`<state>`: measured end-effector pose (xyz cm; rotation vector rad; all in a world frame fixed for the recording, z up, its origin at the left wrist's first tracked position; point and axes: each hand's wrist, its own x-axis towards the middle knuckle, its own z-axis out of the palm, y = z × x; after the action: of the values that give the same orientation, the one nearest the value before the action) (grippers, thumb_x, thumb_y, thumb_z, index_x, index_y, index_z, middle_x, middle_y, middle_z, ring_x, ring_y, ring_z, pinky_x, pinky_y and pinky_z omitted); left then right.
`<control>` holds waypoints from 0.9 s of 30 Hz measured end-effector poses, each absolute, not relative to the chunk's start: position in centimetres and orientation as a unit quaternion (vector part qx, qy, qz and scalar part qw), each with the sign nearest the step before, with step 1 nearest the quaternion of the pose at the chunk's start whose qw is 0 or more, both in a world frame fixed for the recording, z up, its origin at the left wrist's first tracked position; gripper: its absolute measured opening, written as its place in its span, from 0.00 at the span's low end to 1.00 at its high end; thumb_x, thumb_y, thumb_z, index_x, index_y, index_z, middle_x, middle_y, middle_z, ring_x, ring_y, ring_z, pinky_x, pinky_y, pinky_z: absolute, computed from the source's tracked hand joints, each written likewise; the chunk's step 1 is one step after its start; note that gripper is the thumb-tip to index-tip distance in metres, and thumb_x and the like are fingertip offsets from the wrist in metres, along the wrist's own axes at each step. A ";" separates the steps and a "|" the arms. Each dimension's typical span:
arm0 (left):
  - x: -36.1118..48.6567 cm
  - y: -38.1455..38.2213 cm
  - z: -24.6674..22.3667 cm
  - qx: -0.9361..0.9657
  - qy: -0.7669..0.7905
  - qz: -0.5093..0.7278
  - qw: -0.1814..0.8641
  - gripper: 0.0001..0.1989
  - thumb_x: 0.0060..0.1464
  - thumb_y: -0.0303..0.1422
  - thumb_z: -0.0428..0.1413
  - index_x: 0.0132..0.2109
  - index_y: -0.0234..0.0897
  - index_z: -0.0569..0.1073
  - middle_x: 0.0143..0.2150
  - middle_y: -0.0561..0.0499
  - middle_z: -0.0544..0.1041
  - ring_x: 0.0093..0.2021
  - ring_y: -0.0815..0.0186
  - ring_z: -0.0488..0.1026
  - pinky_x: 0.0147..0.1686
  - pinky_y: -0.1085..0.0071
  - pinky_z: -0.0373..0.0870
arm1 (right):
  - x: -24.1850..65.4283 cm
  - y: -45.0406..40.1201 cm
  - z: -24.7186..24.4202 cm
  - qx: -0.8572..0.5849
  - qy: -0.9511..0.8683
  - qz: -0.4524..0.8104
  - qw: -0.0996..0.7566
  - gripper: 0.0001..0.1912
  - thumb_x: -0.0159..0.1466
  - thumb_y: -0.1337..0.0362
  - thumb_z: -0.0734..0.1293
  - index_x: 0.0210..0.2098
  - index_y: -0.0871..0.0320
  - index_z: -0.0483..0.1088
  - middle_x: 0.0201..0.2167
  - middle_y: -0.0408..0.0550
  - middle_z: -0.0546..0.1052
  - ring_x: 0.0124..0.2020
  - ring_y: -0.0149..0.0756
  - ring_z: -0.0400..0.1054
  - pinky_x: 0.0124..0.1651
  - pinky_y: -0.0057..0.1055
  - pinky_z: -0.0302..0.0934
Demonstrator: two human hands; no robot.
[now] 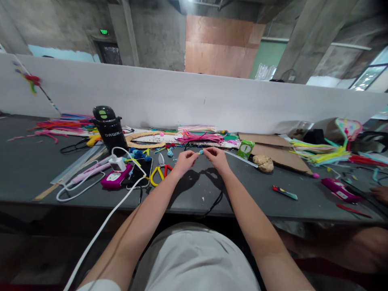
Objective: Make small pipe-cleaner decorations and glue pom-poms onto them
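My left hand (184,161) and my right hand (216,158) meet above the middle of the dark grey table. Between their pinched fingertips is a small blue-and-yellow piece (201,152), possibly bent chenille stem; it is too small to make out fully. Both hands are closed on it from opposite sides. Left of my left hand lie scissors (161,169) with yellow and red handles, with a light blue fuzzy bit (170,154) just beyond. Beyond my fingers sits a bundle of pink chenille stems (200,138).
At left stand a black tumbler (110,135), a white charger (117,163) with cables, a magenta box (113,178) and a phone (140,173). To the right are a green box (245,149), a tan lump (263,163), cardboard (280,155) and a utility knife (285,192). Another person's hand (381,194) shows far right.
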<state>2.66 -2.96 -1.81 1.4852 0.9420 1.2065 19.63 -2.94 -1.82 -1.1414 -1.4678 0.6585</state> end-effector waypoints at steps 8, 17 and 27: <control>2.6 -2.7 -2.0 0.619 0.388 0.493 0.473 0.17 0.48 0.44 0.58 0.27 0.33 0.70 0.18 0.56 0.65 0.19 0.74 0.60 0.20 0.75 0.57 | 19.6 -2.9 -1.7 -0.483 -0.623 0.274 0.551 0.20 0.55 0.48 0.68 0.33 0.59 0.75 0.27 0.47 0.77 0.28 0.34 0.69 0.31 0.30 0.63; 2.6 -2.5 -2.2 0.627 0.387 0.498 0.457 0.17 0.49 0.44 0.57 0.26 0.33 0.71 0.17 0.57 0.64 0.18 0.74 0.59 0.20 0.75 0.56 | 19.4 -3.3 -1.8 -0.490 -0.664 0.191 0.532 0.16 0.55 0.52 0.68 0.34 0.59 0.74 0.29 0.48 0.77 0.29 0.35 0.69 0.33 0.31 0.63; 2.6 -2.4 -2.4 0.632 0.385 0.491 0.459 0.17 0.48 0.45 0.58 0.27 0.34 0.71 0.18 0.56 0.65 0.19 0.73 0.60 0.20 0.75 0.57 | 19.3 -3.3 -1.9 -0.501 -0.668 0.156 0.528 0.15 0.55 0.53 0.67 0.33 0.59 0.74 0.29 0.48 0.77 0.28 0.35 0.68 0.34 0.32 0.63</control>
<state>2.56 -2.44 -2.36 1.5576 0.9488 1.2103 19.26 -3.35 -1.90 -1.1979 -1.5962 0.3728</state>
